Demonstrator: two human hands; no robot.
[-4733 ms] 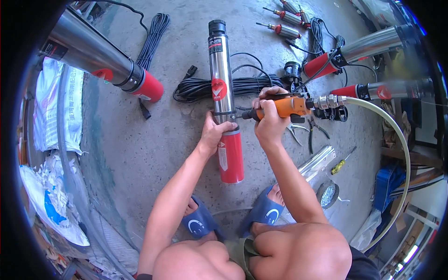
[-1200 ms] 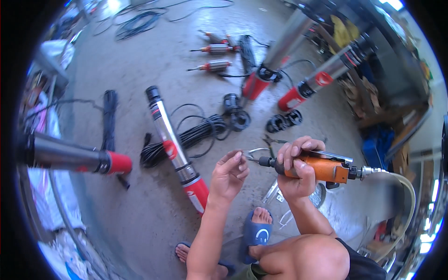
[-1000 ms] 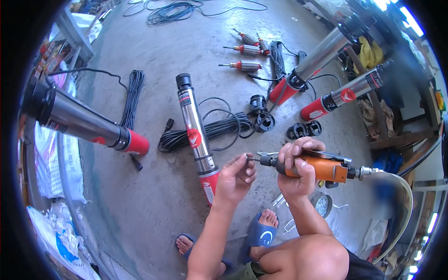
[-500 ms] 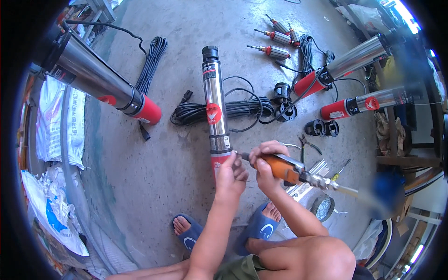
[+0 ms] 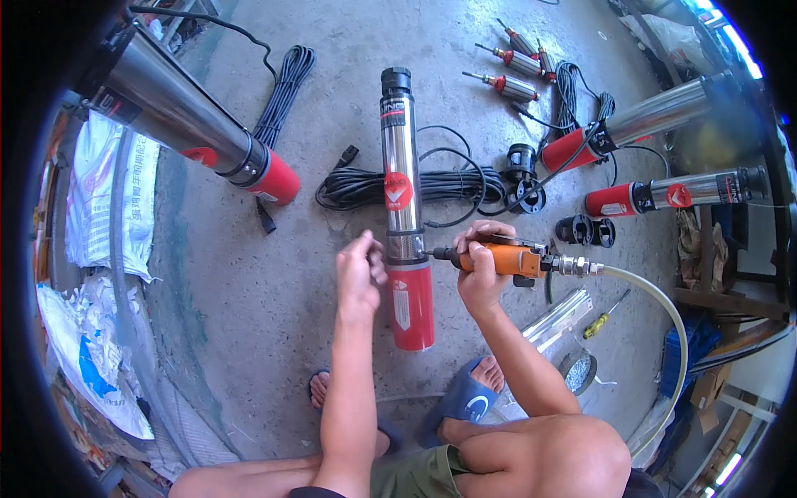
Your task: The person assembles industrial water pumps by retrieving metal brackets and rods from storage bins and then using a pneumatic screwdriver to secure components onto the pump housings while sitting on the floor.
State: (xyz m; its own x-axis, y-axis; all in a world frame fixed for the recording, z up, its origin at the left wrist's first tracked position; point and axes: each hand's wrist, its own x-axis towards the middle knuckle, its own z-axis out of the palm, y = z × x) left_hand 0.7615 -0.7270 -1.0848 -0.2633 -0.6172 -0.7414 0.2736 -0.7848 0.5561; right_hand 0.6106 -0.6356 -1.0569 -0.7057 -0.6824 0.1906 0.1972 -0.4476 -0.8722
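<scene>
A long submersible pump [image 5: 405, 207], with a shiny metal body and a red lower end, lies on the floor in front of me. My right hand [image 5: 484, 270] grips an orange air screwdriver [image 5: 515, 260], held level from the right. Its black nose and bit point at the perforated metal band just above the red section and meet its right side. Whether a screw is at the tip is too small to tell. On the pump's left side is my left hand [image 5: 359, 272], fingers loosely bent and apart, with nothing visible in them.
A pale hose [image 5: 677, 315] curves from the screwdriver down the right. Coiled black cable [image 5: 357, 189] passes behind the pump. More pumps stand left [image 5: 278, 178] and right [image 5: 610, 199]. Black fittings [image 5: 574, 230], a yellow-handled screwdriver [image 5: 596, 325] and a dish of small metal parts [image 5: 579, 371] are rightward.
My left hand has come away from the screwdriver's tip to the pump's left side. The screwdriver has swung level, its bit now against the perforated band. The view has shifted slightly.
</scene>
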